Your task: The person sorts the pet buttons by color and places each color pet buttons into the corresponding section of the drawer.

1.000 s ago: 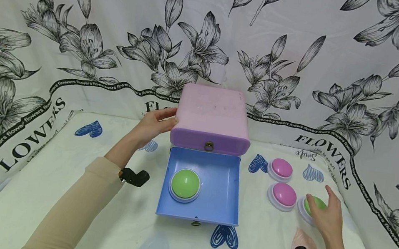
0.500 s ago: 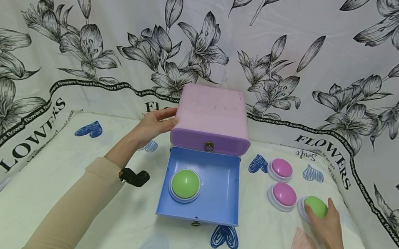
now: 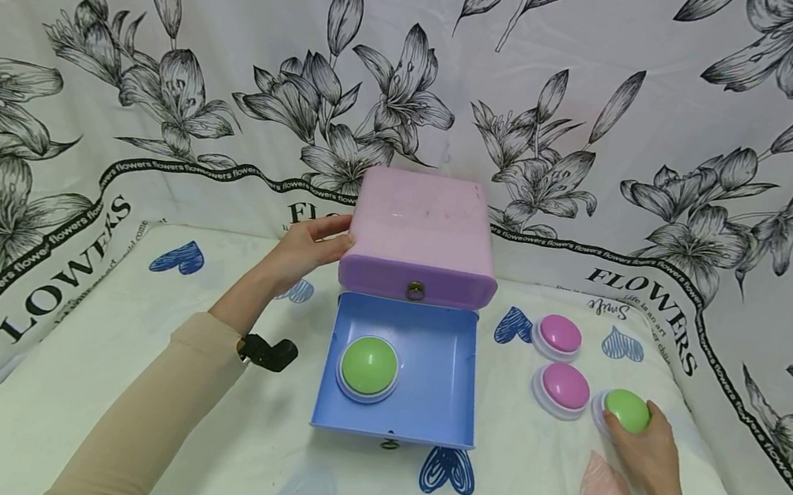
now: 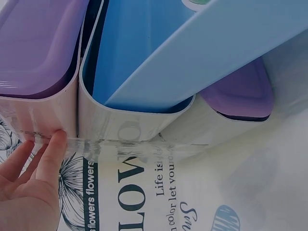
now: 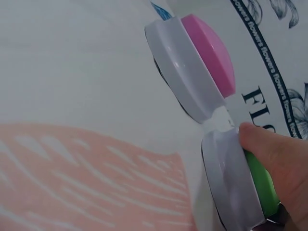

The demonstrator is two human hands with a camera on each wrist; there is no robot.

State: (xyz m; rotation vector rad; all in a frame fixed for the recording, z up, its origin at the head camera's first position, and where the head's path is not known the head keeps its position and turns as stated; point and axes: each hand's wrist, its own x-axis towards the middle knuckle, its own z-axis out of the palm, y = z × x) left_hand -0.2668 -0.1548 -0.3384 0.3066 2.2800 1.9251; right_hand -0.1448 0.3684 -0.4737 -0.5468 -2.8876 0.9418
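My right hand (image 3: 649, 456) grips a green-domed push button (image 3: 627, 410) by its white rim, thumb on the near-left side. The button sits on the cloth. In the right wrist view, my thumb (image 5: 272, 149) lies over the edge of the white base. My left hand (image 3: 302, 250) rests its fingers against the left side of a small pink drawer cabinet (image 3: 423, 218). Below the cabinet's purple top drawer, a blue drawer (image 3: 435, 378) stands pulled out. Inside it, on the left, lies another green push button (image 3: 369, 366).
Two pink-domed push buttons (image 3: 560, 334) lie on the cloth between drawer and right hand. A second purple drawer (image 4: 240, 94) shows below the blue one in the left wrist view. A flower-printed curtain (image 3: 584, 21) hangs behind the cabinet.
My right hand's raised fingers have come down around the far side of the green button, with the thumb on its near side. My left hand and the drawer have stayed still.
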